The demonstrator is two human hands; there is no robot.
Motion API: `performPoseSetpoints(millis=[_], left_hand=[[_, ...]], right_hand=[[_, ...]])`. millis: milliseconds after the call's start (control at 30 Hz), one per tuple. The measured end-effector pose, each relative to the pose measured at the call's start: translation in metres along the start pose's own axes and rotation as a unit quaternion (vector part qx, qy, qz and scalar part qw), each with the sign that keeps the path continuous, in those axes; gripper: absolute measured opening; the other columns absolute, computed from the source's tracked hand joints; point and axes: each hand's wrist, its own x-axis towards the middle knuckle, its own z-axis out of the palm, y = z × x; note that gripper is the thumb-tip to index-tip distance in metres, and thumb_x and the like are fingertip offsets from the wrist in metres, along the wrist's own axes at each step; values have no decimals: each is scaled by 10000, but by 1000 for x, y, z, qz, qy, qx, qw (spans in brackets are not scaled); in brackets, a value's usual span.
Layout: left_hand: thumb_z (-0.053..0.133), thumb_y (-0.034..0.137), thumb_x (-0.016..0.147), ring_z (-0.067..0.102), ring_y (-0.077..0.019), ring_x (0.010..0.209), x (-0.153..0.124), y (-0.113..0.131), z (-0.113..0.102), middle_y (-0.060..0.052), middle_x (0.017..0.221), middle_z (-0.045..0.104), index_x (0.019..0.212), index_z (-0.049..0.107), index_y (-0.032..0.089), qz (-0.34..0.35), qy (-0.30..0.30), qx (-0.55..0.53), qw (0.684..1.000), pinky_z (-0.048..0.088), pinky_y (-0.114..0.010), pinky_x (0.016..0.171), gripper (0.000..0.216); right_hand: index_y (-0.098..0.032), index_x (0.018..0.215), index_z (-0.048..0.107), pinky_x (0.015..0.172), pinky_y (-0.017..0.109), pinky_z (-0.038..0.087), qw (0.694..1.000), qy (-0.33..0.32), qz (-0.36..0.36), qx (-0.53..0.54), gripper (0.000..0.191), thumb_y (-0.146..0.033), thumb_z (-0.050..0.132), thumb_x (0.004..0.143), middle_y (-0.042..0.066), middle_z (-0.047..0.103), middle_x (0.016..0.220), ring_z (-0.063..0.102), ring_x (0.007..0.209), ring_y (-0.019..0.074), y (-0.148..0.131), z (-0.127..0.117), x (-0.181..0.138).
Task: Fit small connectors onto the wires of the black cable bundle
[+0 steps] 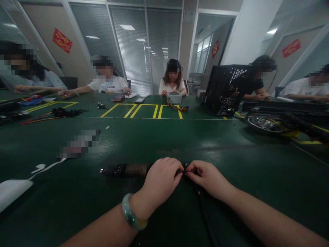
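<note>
A dark bundle of cables (123,169) lies on the green table (159,137) just in front of me, its left end sticking out past my left hand. My left hand (161,176), with a jade bracelet on the wrist, is curled over the bundle's right end, fingers pinched. My right hand (207,176) meets it fingertip to fingertip, also pinched on the same spot. A black cable (203,209) runs from under my right hand toward me. What the fingertips grip exactly is too small to make out.
A white charger with earphones (15,190) lies at the near left. A black perforated case (226,89) and a metal dish (263,124) stand at the right. Several other people sit along the far and side edges with cables (64,112) and a small grey box (174,97).
</note>
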Motion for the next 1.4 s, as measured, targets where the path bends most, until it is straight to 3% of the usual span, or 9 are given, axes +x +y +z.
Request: performPoseSetpoints(millis=[267, 500, 667, 1000, 1200, 1400], left_hand=[[639, 187, 843, 591, -213, 928, 0, 0, 0, 0, 964, 645, 967, 577, 230, -13, 12, -6, 1000, 453, -394, 842, 145], [625, 181, 848, 531, -238, 1166, -3, 0, 2, -49, 1318, 540, 960, 554, 212, -10, 33, 3, 999, 451, -422, 951, 137], [612, 151, 854, 554, -223, 1134, -3, -1, 4, -39, 1224, 603, 924, 573, 212, 17, 33, 14, 999, 411, -439, 1011, 100], [667, 180, 835, 523, -217, 1170, -4, 1, -4, 9, 1145, 638, 937, 607, 241, 29, 58, 30, 997, 174, -494, 1147, 133], [694, 229, 827, 596, -186, 975, -6, -2, -5, 12, 1000, 659, 964, 601, 231, -3, 50, 8, 999, 326, -447, 1064, 166], [660, 203, 853, 597, -185, 962, -5, 1, -7, 10, 1004, 659, 967, 622, 228, 21, 25, 22, 999, 407, -395, 975, 123]], right_hand=[[-208, 830, 643, 631, 223, 418, 1000, 1, 7, 10, 66, -239, 597, 867, -25, 663, 787, 597, 719, 131, 1, 0, -1], [-206, 832, 635, 608, 220, 417, 1000, -1, 16, 22, 60, -239, 595, 863, -20, 657, 781, 589, 692, 129, 0, 2, 0], [-203, 829, 629, 605, 226, 423, 999, 0, 25, 24, 76, -257, 590, 866, -13, 657, 776, 593, 693, 138, 3, 2, 0], [-205, 838, 633, 623, 230, 434, 1000, -8, 15, 20, 97, -280, 580, 871, -14, 668, 784, 609, 711, 144, 4, 2, 0], [-215, 857, 653, 635, 237, 434, 1000, -12, 10, 10, 111, -301, 584, 869, -12, 680, 817, 613, 727, 147, 0, 0, -1], [-205, 851, 656, 618, 238, 428, 1000, -8, 12, 8, 135, -308, 571, 867, -7, 688, 799, 616, 714, 149, -1, -1, -2]])
